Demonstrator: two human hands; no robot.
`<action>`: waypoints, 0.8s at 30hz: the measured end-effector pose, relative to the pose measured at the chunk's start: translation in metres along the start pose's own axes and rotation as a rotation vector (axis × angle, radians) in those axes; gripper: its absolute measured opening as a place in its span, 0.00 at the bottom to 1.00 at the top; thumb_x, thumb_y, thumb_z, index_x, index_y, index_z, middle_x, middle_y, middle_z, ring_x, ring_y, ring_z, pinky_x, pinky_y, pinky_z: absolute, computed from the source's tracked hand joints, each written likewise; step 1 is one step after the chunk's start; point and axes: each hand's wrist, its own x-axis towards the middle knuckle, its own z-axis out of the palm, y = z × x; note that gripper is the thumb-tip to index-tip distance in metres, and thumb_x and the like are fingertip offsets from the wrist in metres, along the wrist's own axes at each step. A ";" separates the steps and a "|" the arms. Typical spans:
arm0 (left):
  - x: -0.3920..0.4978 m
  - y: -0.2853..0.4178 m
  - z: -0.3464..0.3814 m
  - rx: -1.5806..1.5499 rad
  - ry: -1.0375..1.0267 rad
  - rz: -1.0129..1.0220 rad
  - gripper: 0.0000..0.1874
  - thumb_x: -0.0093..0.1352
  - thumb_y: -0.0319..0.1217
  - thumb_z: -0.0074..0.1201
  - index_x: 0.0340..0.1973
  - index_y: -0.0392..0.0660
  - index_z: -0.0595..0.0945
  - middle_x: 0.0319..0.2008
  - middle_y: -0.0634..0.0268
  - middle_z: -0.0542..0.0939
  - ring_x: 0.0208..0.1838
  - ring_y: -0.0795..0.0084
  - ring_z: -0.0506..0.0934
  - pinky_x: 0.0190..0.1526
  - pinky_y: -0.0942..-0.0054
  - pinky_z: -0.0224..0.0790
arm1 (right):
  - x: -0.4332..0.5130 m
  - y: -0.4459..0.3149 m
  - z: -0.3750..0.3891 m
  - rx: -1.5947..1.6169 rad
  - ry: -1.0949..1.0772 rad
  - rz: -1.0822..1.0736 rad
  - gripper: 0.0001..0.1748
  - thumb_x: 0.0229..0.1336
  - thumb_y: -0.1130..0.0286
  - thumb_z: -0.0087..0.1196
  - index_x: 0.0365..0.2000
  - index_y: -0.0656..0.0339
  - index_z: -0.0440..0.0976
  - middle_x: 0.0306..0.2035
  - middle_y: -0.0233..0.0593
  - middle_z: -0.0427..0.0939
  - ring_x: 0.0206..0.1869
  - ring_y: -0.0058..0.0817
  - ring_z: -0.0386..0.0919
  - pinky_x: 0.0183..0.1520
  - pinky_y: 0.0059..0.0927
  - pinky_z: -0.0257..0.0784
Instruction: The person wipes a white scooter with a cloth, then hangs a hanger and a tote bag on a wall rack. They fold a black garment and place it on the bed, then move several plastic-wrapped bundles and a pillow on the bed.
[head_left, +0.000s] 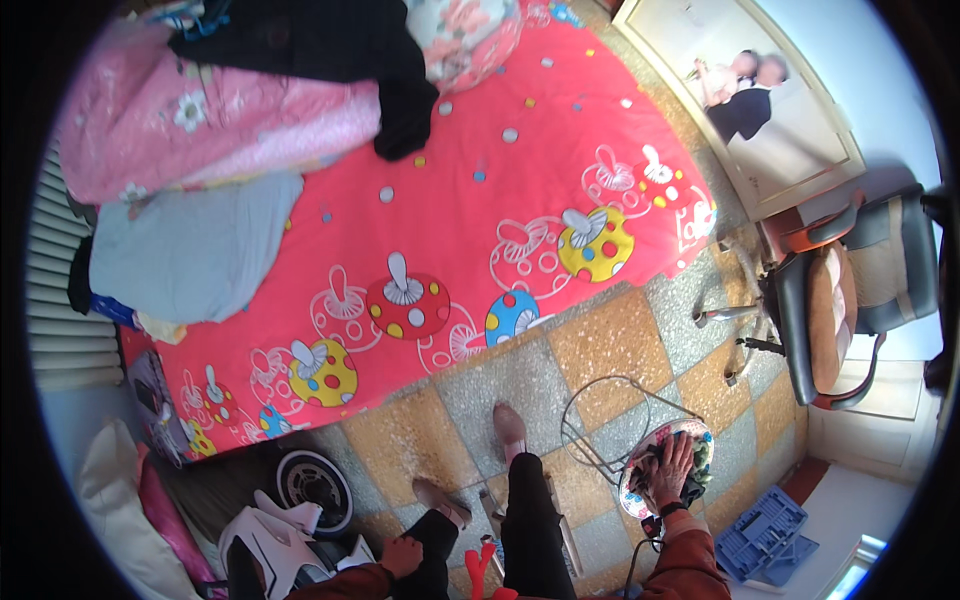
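My right hand (670, 471) lies over a bundle of dark and green cloth (701, 469), its fingers extended. Under the bundle is a stool's round patterned seat (632, 502), joined to thin bent-metal legs (568, 433). How far the fingers reach into the cloth is hidden. My left hand (401, 556) rests by my left thigh, with no object visible in it. Its fingers look curled, but the palm side is out of sight. Both of my feet are on the tiled floor (401, 435), between the bed and my seat.
A bed with a red mushroom-print sheet (465, 225) spans the far side, carrying a pink quilt (225, 127), a grey-blue pillow (195, 247) and black clothing (322, 45). An office chair (832, 300), a framed picture (787, 142) and a blue plastic case (765, 536) stand right; a white wheeled vehicle (270, 544) left.
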 end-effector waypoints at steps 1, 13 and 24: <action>-0.002 0.005 -0.009 -0.043 -0.011 0.008 0.11 0.66 0.41 0.49 0.32 0.49 0.81 0.33 0.57 0.80 0.38 0.54 0.80 0.41 0.56 0.71 | 0.001 -0.002 -0.010 0.023 -0.097 0.041 0.46 0.54 0.54 0.54 0.69 0.58 0.49 0.73 0.56 0.42 0.75 0.56 0.38 0.73 0.60 0.38; 0.014 -0.069 -0.164 -0.512 0.092 -0.135 0.15 0.66 0.33 0.48 0.42 0.39 0.82 0.40 0.50 0.82 0.50 0.52 0.80 0.51 0.57 0.72 | -0.001 -0.049 -0.118 0.610 0.124 0.191 0.07 0.53 0.67 0.55 0.31 0.58 0.76 0.33 0.49 0.78 0.35 0.50 0.78 0.37 0.47 0.72; -0.086 -0.067 -0.284 -1.498 0.445 -0.787 0.07 0.69 0.33 0.50 0.33 0.44 0.80 0.28 0.64 0.81 0.31 0.72 0.81 0.30 0.72 0.73 | -0.034 -0.025 -0.106 0.688 -0.248 0.016 0.09 0.52 0.64 0.55 0.24 0.56 0.80 0.25 0.49 0.80 0.33 0.50 0.80 0.35 0.50 0.74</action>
